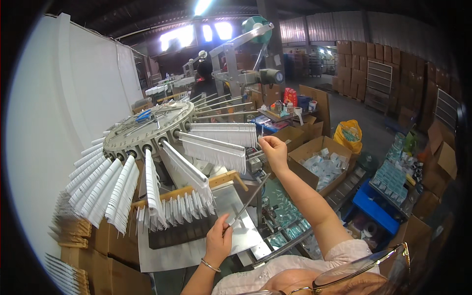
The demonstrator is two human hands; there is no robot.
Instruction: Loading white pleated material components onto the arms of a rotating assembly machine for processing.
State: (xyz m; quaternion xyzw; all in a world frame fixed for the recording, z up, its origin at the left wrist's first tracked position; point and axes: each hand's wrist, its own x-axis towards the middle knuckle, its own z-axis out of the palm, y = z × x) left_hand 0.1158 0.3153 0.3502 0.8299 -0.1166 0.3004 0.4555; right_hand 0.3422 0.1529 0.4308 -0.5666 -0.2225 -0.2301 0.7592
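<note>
My left hand (pixel 219 240), with a bracelet at its wrist, is closed on one end of a thin grey metal rod (pixel 250 199) that slants up to the right. Fingers pinched, my right hand (pixel 274 151) is raised beside the outer end of a rack of thin white pieces (pixel 223 132); what it pinches is too small to make out. That rack and several others, such as this white row (pixel 214 150), stick out like spokes from a round metal wheel (pixel 157 130). Below them a wooden bar (pixel 223 179) lies above more hanging white pieces (pixel 184 209).
A metal sheet (pixel 241 216) lies under the wooden bar. At my right stand a cardboard box (pixel 314 184) of clear packets, a yellow bag (pixel 348 135) and a blue bin (pixel 376 209). Wooden-handled racks (pixel 73 233) are at the left by a white wall (pixel 73 73).
</note>
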